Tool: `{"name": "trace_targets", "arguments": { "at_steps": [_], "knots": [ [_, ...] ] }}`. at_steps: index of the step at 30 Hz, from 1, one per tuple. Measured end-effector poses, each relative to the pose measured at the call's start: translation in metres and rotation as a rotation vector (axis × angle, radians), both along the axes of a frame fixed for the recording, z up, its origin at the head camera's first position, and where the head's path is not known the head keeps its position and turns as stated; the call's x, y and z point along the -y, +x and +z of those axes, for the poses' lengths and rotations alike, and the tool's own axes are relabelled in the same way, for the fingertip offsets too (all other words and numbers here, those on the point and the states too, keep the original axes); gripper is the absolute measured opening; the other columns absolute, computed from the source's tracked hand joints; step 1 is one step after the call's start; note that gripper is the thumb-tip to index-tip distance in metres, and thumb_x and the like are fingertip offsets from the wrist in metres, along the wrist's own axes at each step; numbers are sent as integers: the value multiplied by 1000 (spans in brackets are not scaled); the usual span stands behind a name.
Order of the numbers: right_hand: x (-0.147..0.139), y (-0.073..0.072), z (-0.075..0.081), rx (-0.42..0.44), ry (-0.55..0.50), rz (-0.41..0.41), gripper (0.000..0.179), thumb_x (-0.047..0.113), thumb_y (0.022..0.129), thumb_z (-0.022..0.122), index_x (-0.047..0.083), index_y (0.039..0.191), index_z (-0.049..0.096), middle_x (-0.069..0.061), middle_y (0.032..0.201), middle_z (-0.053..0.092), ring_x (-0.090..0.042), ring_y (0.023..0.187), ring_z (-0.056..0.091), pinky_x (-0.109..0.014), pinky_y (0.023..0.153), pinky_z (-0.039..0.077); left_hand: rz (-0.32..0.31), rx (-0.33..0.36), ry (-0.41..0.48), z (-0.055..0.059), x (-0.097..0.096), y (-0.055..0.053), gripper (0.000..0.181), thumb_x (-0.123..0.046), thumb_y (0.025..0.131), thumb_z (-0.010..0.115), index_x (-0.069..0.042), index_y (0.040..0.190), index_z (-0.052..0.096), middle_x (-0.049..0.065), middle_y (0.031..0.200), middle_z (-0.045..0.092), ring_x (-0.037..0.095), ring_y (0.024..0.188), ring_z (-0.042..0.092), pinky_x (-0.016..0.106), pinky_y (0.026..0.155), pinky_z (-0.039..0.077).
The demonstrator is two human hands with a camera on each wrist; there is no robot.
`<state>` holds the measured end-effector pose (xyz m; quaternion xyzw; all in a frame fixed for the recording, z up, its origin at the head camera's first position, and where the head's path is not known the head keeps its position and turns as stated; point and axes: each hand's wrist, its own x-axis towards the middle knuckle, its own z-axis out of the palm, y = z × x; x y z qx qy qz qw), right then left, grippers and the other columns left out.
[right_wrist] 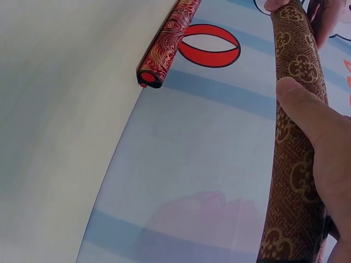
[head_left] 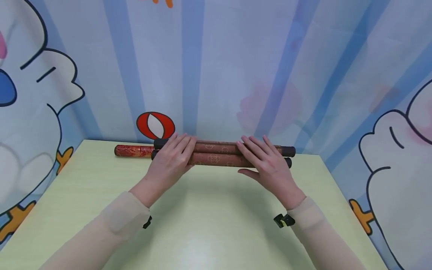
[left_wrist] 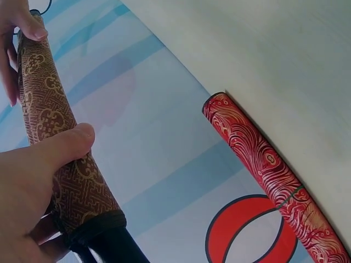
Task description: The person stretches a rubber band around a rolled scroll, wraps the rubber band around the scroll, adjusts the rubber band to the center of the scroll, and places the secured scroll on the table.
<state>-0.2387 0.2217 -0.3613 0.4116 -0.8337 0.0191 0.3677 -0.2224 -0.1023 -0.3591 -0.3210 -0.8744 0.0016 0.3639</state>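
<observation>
A pair of long brown brocade rolls [head_left: 216, 159] with black ends lies side by side across both hands, above the table's far edge in the head view. My left hand [head_left: 173, 155] grips their left part, fingers over the top. In the left wrist view its thumb [left_wrist: 68, 145] presses the patterned cloth near a black end [left_wrist: 118, 244]. Near the other end, my right hand [head_left: 268, 161] holds the rolls with its fingers laid across them. The right wrist view shows that thumb [right_wrist: 304, 104] along the brocade [right_wrist: 293, 159]; the fingers behind are mostly hidden.
A red roll [head_left: 133, 150] with a swirling pattern lies along the back edge of the pale table [head_left: 202, 217], partly behind the brown rolls. A thin green line [left_wrist: 290, 197] crosses it. A blue striped cloth backdrop [head_left: 216, 67] with cartoon figures stands behind and at both sides.
</observation>
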Motion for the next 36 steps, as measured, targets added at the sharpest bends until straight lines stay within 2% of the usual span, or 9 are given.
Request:
{"name": "trace_targets", "arguments": {
  "at_steps": [8, 12, 19, 23, 28, 32, 36],
  "knots": [
    [-5, -1, -4, -3, -31, 16, 90, 29, 80, 97, 10, 157, 55, -17, 151, 61, -39, 134, 62, -60, 119, 42, -12, 19, 17, -1, 1, 0, 83, -26, 73, 102, 6, 139, 64, 23, 134, 70, 38, 126, 67, 52, 115, 48],
    [-5, -2, -5, -12, -18, 16, 89, 28, 78, 98, 9, 155, 57, -18, 148, 63, -40, 129, 64, -60, 114, 48, -15, 19, 20, -3, 1, -2, 82, -26, 73, 102, 6, 138, 64, 23, 133, 71, 38, 125, 68, 52, 114, 49],
    [-2, -3, -6, 1, 27, -4, 86, 27, 82, 96, 7, 156, 55, -19, 143, 63, -39, 125, 63, -55, 106, 53, -10, 9, 12, -4, 0, -2, 83, -26, 73, 102, 6, 139, 64, 23, 134, 70, 38, 126, 67, 50, 116, 47],
    [0, -2, -6, -3, 42, -17, 86, 28, 84, 95, 8, 156, 54, -18, 143, 62, -37, 123, 63, -52, 103, 55, -12, 52, 47, -4, 2, -2, 83, -24, 73, 102, 5, 140, 63, 23, 134, 69, 38, 127, 66, 50, 117, 47],
    [3, -1, -5, -14, 53, -13, 84, 29, 85, 93, 8, 157, 54, -17, 144, 63, -36, 124, 63, -52, 103, 55, 22, 126, 53, -2, 6, 1, 91, -26, 72, 103, 4, 146, 59, 23, 140, 65, 39, 132, 63, 48, 118, 46],
    [4, 0, -3, -26, 55, -13, 83, 28, 85, 94, 8, 156, 55, -17, 143, 63, -36, 124, 63, -52, 103, 54, 58, 131, 32, 1, 9, 4, 93, -25, 72, 103, 6, 148, 57, 24, 144, 64, 38, 135, 61, 47, 119, 45],
    [6, 1, -4, -23, 48, -16, 83, 28, 85, 94, 8, 156, 56, -17, 143, 64, -36, 123, 63, -52, 102, 54, 86, 127, -4, 1, 8, 4, 87, -25, 76, 100, 9, 145, 59, 25, 143, 65, 38, 134, 62, 46, 118, 46]
  ]
}}
